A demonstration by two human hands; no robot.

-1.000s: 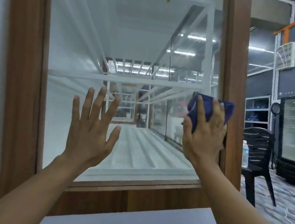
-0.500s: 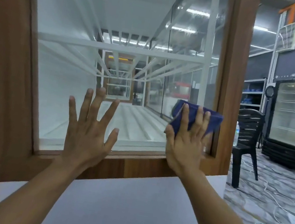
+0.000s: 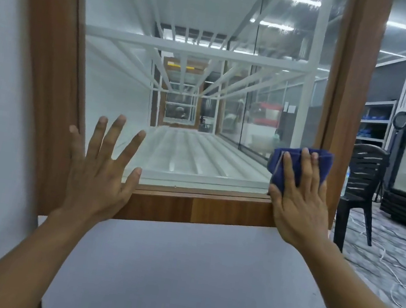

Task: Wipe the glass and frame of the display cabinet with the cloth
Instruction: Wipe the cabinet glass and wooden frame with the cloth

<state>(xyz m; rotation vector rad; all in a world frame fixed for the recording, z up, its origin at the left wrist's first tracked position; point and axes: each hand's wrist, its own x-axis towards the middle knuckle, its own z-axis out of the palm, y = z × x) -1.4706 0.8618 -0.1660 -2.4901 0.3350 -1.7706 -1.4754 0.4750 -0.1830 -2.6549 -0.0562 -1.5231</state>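
In the head view, the right hand presses the blue cloth against the glass of the display cabinet, at the pane's 5 o'clock corner beside the wooden frame. Its fingers lie straight, slightly apart, on the cloth. The left hand, at 7 o'clock, has its fingers spread wide and holds nothing. A black chair stands at 3 o'clock.

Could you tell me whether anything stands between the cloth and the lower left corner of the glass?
Yes: the left hand is spread open over that corner, across the glass and the bottom frame rail. Between it and the cloth under the right hand, only bare glass shows.
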